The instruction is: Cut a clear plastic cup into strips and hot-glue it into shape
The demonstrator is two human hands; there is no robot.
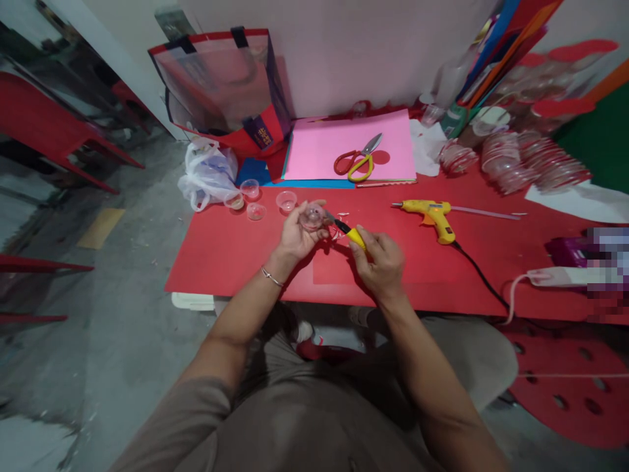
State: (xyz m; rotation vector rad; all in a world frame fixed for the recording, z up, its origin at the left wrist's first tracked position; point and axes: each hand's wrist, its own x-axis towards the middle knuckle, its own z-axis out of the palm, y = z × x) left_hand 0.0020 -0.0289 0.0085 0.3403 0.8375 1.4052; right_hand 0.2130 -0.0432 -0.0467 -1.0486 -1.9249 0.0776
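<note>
My left hand (pixel 295 236) is closed around a small clear plastic cup (pixel 313 217), held just above the red table. In my right hand (pixel 381 261) is a yellow-handled tool with a black collar, which looks like a utility knife (pixel 354 237). Its tip points left and meets the cup's right side; whether it has pierced the plastic I cannot tell. Small pale scraps (pixel 337 231) lie on the table under the tool. Left of my hands stand several more clear cups, among them one (pixel 286 201) close to my left fingers.
Scissors (pixel 361 160) lie on pink paper (pixel 314 151) at the back. To the right are a yellow glue gun (pixel 432 216) with its cord and stacked clear cups (pixel 550 160). A plastic bag (pixel 209 174) and a large tote bag (pixel 221 85) stand at the left.
</note>
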